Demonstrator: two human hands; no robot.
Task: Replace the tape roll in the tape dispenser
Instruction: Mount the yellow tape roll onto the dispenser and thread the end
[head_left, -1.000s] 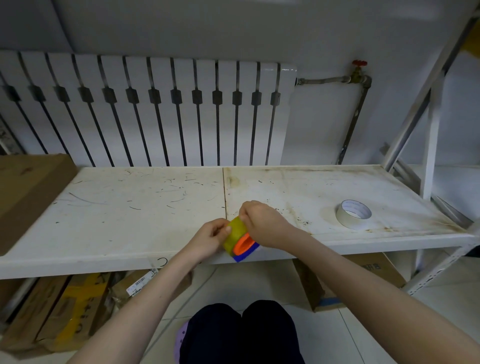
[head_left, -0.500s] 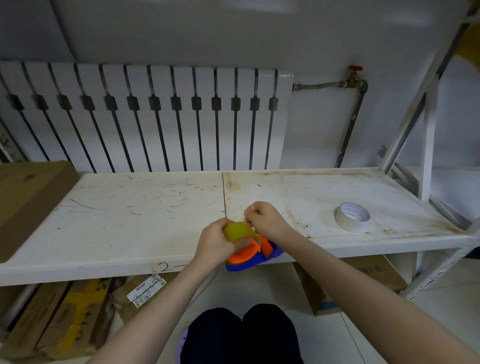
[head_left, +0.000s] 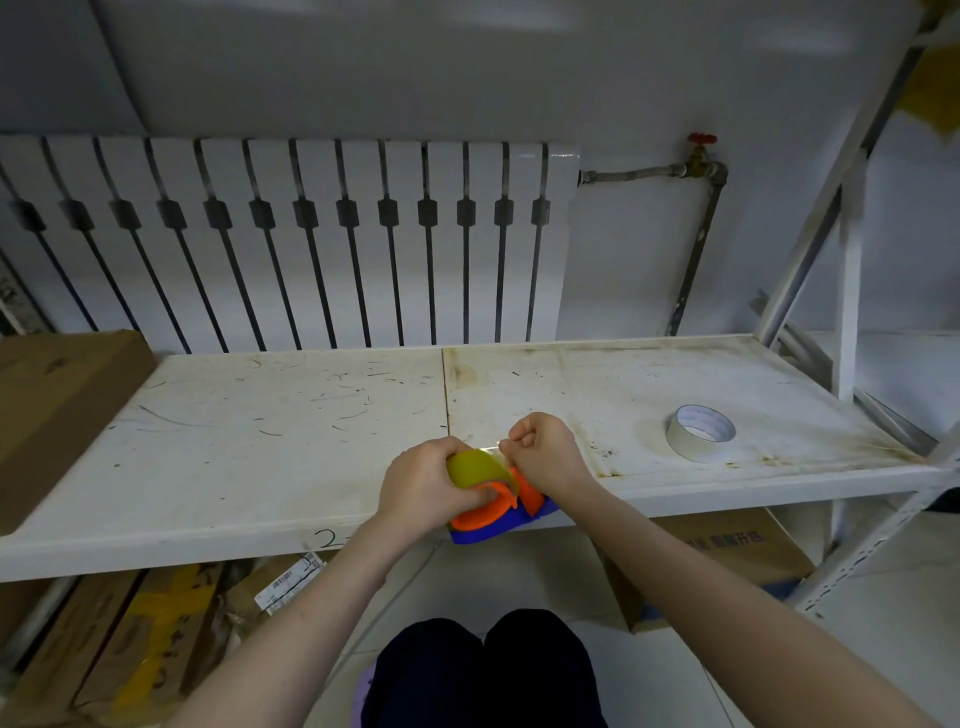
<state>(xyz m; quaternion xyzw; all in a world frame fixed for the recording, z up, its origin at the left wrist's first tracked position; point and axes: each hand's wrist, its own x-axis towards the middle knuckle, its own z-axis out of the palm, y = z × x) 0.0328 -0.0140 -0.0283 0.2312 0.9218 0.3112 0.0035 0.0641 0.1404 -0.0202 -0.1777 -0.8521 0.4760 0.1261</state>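
Note:
At the front edge of the white shelf (head_left: 260, 467) I hold an orange and blue tape dispenser (head_left: 491, 517) with a yellowish tape roll (head_left: 472, 467) seated in it. My left hand (head_left: 423, 486) wraps around the roll and the dispenser's left side. My right hand (head_left: 548, 452) pinches the clear free end of the tape (head_left: 493, 446) just above the roll, fingers closed on it. A second, whitish tape roll (head_left: 700, 433) lies flat on the shelf, well to the right of both hands.
A brown cardboard box (head_left: 57, 410) sits on the shelf's left end. A white radiator (head_left: 291, 244) and a pipe with a red valve (head_left: 701, 150) stand behind. A metal rack frame (head_left: 847, 291) rises at right. Cardboard boxes (head_left: 727, 556) lie under the shelf.
The dispenser has tilted from upright to lying flatter, its orange rim facing me. My left hand now grips the roll, and my right hand has lifted the tape's free end slightly.

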